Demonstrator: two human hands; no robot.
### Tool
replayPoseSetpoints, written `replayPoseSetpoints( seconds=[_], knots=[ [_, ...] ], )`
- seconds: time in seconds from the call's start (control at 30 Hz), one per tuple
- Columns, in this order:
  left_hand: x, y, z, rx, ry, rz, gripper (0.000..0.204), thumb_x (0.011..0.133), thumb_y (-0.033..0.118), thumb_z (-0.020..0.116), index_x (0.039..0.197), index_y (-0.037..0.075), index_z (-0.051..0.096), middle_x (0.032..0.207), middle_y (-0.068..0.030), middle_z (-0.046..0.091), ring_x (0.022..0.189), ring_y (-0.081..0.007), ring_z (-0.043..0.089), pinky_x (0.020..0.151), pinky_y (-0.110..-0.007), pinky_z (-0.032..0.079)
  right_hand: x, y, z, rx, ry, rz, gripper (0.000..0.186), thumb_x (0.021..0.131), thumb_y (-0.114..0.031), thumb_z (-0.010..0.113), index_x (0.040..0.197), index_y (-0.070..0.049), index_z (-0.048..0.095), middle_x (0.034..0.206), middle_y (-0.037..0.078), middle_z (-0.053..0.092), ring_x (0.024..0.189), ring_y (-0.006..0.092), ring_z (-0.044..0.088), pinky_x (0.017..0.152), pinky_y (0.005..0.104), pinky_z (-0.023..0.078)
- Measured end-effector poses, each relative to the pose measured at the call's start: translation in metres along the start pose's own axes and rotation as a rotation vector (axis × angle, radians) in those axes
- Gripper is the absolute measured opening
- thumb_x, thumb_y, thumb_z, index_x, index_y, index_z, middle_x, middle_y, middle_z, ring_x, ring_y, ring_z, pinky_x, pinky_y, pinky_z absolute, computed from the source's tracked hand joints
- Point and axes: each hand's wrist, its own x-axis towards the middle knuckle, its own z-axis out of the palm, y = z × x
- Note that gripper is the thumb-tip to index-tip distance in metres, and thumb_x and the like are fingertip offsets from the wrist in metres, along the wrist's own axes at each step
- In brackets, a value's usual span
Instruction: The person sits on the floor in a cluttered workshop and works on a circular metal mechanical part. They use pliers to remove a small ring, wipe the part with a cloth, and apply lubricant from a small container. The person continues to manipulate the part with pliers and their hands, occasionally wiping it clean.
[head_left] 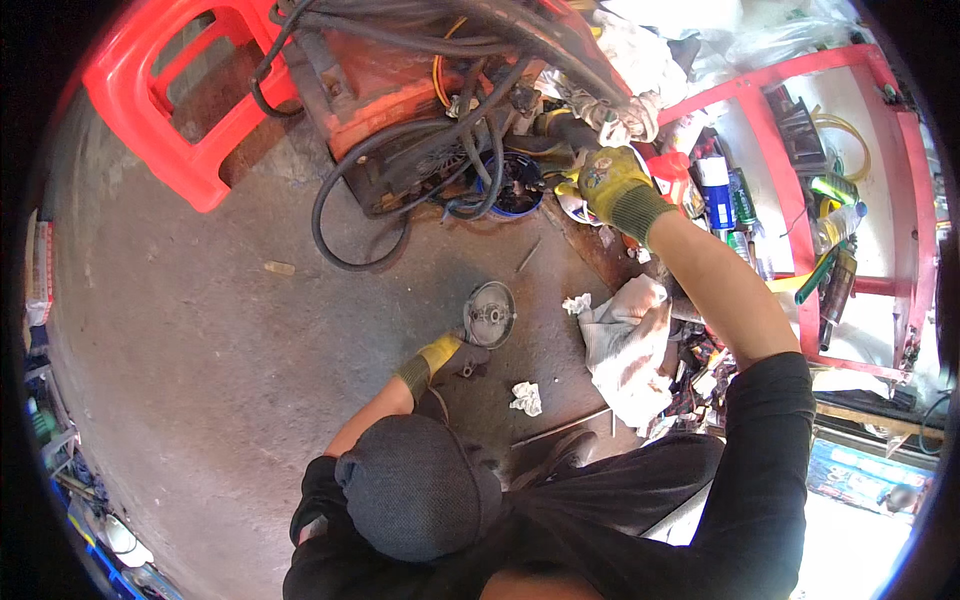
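Note:
My left hand (447,356), in a yellow and dark grey glove, is closed at the lower edge of a round metal part (490,314). This part is dish-shaped, with a raised hub in its middle, and is just above the floor or on it. My right hand (612,183), gloved in yellow with a green cuff, reaches far forward over the edge of a white bowl (580,208). Its fingers blend into dark clutter, so their grip cannot be made out. Beside it stands a blue-rimmed tub (520,206) with dark contents.
A red plastic stool (190,165) stands far left. Black hoses (365,262) loop from a dirty red machine (375,125). A red frame (785,160) holds bottles and cans at right. A grey cloth (630,345), crumpled paper (526,399) and a rod (560,427) lie nearby.

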Motion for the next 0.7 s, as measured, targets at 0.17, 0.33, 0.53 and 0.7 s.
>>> replayPoseSetpoints(
  seconds=[0.17,0.33,0.53,0.7],
  knots=[
    [-0.014,0.025,0.007,-0.232,0.076,-0.154,0.029,0.091,0.016,0.082,0.116,0.003,0.074,0.097,-0.0089,0.077,0.082,-0.0196,0.075,0.071,-0.035,0.061,0.008,-0.001,-0.001,0.014,-0.021,0.033,0.059,0.105,-0.061,0.059,0.123,-0.009,0.079,0.122,0.016,0.079,0.115,0.0326,0.075,0.098,0.0443,0.058],
    [0.000,0.005,0.006,-0.232,0.060,-0.128,0.030,0.092,0.015,0.082,0.118,0.003,0.072,0.097,-0.0091,0.077,0.083,-0.0205,0.075,0.072,-0.035,0.062,0.008,-0.002,0.003,0.025,0.058,0.001,0.040,0.104,-0.044,0.068,0.107,-0.007,0.082,0.109,0.018,0.079,0.107,0.0344,0.076,0.093,0.0452,0.058],
    [0.011,-0.020,0.003,-0.284,0.042,-0.090,0.034,0.093,0.018,0.083,0.121,0.003,0.071,0.100,-0.0102,0.078,0.085,-0.0203,0.076,0.074,-0.035,0.062,0.014,-0.008,0.009,0.059,0.112,0.048,0.052,0.106,-0.054,0.060,0.108,-0.007,0.082,0.107,0.018,0.080,0.103,0.0342,0.077,0.091,0.0452,0.059],
    [0.013,-0.030,-0.004,-0.140,-0.006,0.008,0.038,0.094,0.018,0.083,0.126,0.003,0.070,0.103,-0.0082,0.079,0.088,-0.0193,0.077,0.077,-0.034,0.061,0.019,-0.009,0.008,0.155,0.080,0.086,0.066,0.099,-0.065,0.067,0.127,-0.006,0.077,0.128,0.020,0.076,0.120,0.0350,0.073,0.101,0.0452,0.056]
  ],
)
